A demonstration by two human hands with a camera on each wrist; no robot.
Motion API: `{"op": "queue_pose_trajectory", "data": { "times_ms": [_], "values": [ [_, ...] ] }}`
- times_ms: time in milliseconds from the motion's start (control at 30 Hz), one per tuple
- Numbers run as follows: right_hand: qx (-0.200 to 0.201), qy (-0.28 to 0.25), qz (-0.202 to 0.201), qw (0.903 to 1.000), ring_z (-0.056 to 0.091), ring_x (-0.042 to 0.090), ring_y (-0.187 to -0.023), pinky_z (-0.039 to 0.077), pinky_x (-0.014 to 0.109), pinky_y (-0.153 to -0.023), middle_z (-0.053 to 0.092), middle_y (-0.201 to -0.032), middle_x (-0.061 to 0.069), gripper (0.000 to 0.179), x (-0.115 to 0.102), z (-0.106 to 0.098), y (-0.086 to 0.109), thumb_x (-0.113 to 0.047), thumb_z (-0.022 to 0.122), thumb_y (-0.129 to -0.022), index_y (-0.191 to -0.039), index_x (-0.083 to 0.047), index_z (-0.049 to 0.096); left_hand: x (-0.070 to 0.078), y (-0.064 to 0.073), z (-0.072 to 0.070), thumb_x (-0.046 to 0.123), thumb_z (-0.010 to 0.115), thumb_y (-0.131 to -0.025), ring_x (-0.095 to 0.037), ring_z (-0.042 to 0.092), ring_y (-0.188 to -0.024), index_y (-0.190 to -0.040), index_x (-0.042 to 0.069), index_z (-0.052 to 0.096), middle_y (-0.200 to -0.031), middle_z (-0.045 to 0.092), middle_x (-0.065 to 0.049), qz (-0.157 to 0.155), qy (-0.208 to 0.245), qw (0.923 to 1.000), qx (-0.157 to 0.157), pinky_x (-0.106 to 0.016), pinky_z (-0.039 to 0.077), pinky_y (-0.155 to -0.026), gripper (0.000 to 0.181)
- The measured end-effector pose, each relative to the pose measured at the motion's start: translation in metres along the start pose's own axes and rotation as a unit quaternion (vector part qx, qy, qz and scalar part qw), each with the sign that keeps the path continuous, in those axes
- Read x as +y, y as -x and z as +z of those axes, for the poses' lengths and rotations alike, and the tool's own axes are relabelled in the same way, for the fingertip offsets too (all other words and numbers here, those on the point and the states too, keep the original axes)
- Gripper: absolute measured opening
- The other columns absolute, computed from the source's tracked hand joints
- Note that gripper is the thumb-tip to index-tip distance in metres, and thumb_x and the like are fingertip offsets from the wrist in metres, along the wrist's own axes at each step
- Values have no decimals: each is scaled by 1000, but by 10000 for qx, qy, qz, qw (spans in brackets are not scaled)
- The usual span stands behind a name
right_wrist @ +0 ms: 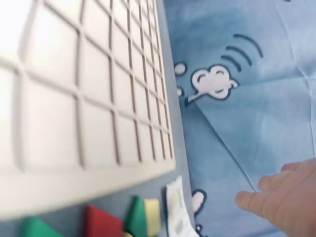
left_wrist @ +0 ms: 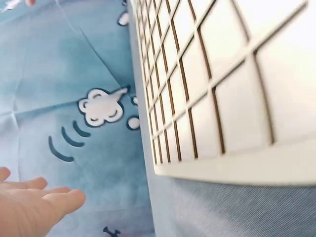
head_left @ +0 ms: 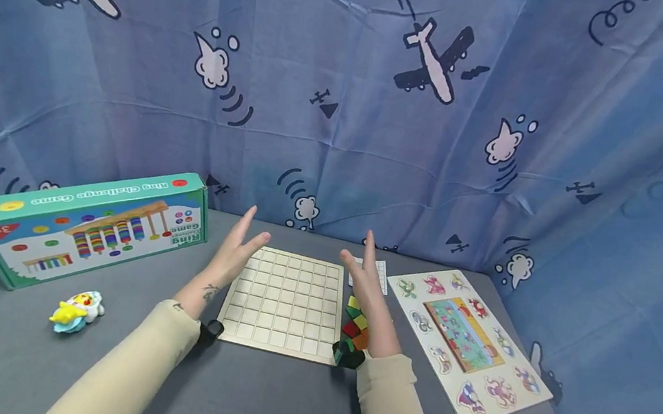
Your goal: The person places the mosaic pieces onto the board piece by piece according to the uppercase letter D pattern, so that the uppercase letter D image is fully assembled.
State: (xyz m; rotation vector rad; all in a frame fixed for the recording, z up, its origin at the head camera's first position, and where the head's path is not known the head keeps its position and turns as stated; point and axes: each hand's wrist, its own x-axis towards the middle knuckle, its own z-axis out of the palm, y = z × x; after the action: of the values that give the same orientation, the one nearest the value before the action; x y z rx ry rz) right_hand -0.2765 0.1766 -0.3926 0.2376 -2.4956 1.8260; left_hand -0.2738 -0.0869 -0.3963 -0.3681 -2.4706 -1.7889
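A pale wooden grid board [head_left: 285, 301] with square recesses lies flat on the grey table between my two hands. My left hand [head_left: 234, 256] is raised over the board's left edge, its fingers straight and the palm turned inward, holding nothing. On the other side my right hand [head_left: 367, 282] is held up the same way, fingers extended, above the board's right edge. Several coloured blocks [head_left: 353, 317] in yellow, green, red and orange sit beside the board, partly hidden by my right forearm. Close up in the right wrist view are a red block [right_wrist: 101, 223] and a green block [right_wrist: 137, 217].
A printed paper card [head_left: 381, 276] lies behind the blocks. To the right rests a wooden picture puzzle [head_left: 463, 347] with sea animals. At left stand a green Ring Challenge Game box [head_left: 93, 226] and a small yellow, white and blue toy [head_left: 78, 311]. A blue curtain [head_left: 345, 98] hangs behind.
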Motion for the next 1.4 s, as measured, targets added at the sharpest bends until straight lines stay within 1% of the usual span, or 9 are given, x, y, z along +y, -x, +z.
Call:
{"op": "queue_pose_trajectory", "data": {
  "times_ms": [100, 300, 500, 767, 967, 1133, 1233, 1300, 1400],
  "values": [
    [99, -493, -91, 9987, -12, 32, -142, 5, 60, -109, -13, -155, 7, 90, 2, 3, 11, -54, 49, -89, -149, -23, -9, 0, 11, 3, 36, 42, -94, -32, 4, -143, -151, 16, 5, -156, 3, -11, 7, 315, 9995, 86, -57, 7, -110, 71],
    [305, -1035, -227, 9939, -8, 29, -143, 2, 59, -109, -10, -156, 9, 94, 7, 11, 31, -63, 47, -85, -150, -21, -8, 0, 34, 7, 36, 42, -94, -37, 5, -141, -150, 8, 5, -154, 5, -18, 81, 1013, 9945, 248, -53, 9, -112, 73],
    [370, -1445, -329, 9883, -6, 31, -143, 1, 57, -110, -9, -155, 11, 94, 16, 21, 43, -61, 46, -86, -149, -18, -9, -1, 52, 8, 37, 44, -93, -41, 6, -140, -150, 9, 4, -154, 6, -21, -16, 1183, 9928, 182, -55, 14, -110, 75],
    [135, -1812, -142, 9832, -9, 32, -142, -1, 53, -112, -10, -154, 15, 87, 24, 25, 51, -53, 41, -92, -149, -16, -12, -7, 61, 1, 32, 45, -92, -45, 12, -138, -150, 10, 4, -152, 8, -23, -344, 1074, 9936, 110, -59, 17, -107, 75],
    [53, -1870, 84, 9823, -8, 32, -142, -1, 49, -113, -10, -154, 16, 83, 26, 24, 55, -48, 39, -94, -148, -11, -12, -10, 59, -6, 26, 48, -91, -49, 16, -135, -150, 8, -2, -151, 6, -28, -548, 1201, 9910, -205, -58, 19, -107, 79],
    [79, -1933, 234, 9808, -6, 33, -142, -1, 48, -113, -7, -154, 18, 79, 26, 21, 57, -44, 36, -95, -149, -10, -11, -13, 59, -14, 29, 55, -89, -49, 24, -132, -149, 14, -11, -150, 9, -30, -914, 845, 9901, -641, -58, 24, -105, 90],
    [75, -1979, 260, 9798, -7, 34, -142, -1, 49, -113, -7, -154, 18, 82, 25, 19, 57, -48, 37, -94, -148, -10, -11, -17, 59, -18, 36, 60, -86, -49, 29, -130, -149, 11, -8, -147, 18, -31, -1140, 119, 9898, -850, -58, 28, -103, 96],
    [70, -2020, 264, 9790, -8, 34, -142, -1, 49, -113, -7, -154, 18, 84, 25, 18, 57, -50, 38, -93, -148, -10, -12, -21, 59, -19, 42, 63, -84, -48, 34, -127, -149, 7, -4, -143, 26, -32, -1249, -439, 9863, -983, -56, 33, -99, 99],
    [89, -2125, 248, 9768, -7, 35, -142, -2, 50, -113, -7, -154, 19, 82, 25, 16, 56, -46, 38, -94, -148, -8, -11, -27, 61, -21, 47, 67, -79, -41, 54, -105, -149, 5, 1, -129, 43, -31, -1465, -940, 9784, -1112, -46, 46, -81, 105]
  ]
}}
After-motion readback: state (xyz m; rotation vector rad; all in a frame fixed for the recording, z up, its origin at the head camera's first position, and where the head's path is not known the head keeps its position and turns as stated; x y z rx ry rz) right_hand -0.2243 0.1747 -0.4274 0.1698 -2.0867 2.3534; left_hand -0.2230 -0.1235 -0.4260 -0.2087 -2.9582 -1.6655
